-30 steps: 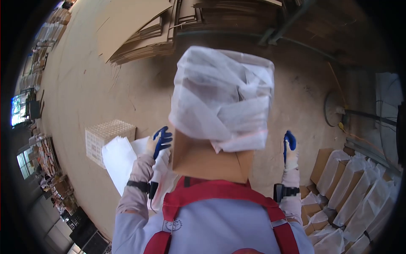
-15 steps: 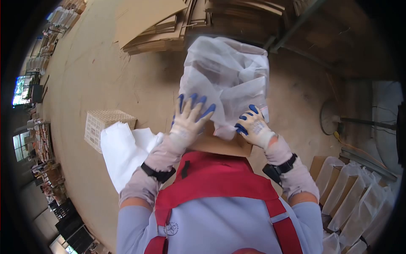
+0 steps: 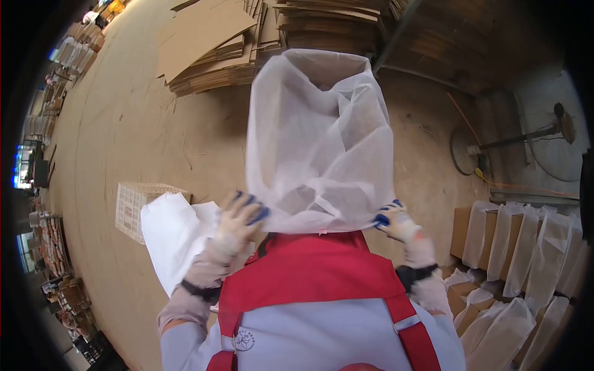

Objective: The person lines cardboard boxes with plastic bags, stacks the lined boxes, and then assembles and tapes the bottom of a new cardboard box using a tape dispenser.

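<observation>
A carton lined with a thin, translucent white liner bag (image 3: pixel 322 148) stands in front of my body. The liner hangs over the carton's rim and covers its sides. My left hand (image 3: pixel 242 216), in a white glove with blue fingertips, is beside the near left corner, slightly blurred, its fingers bent and apart. At the near right corner, my right hand (image 3: pixel 396 221), gloved the same way, has its fingers curled on the liner's edge. White sheets (image 3: pixel 176 232) lie beside my left forearm.
A cream plastic crate (image 3: pixel 133 210) stands under the white sheets. Stacked flat cardboard (image 3: pixel 210 37) lies ahead. On the right are several lined cartons (image 3: pixel 513 247) in rows, and a fan-like stand (image 3: pixel 520 137) with an orange cord near the wall.
The liner now reaches over the carton's near edge, which was bare cardboard before. Both hands have come back towards my body, to the near corners; my left hand has left the liner's top.
</observation>
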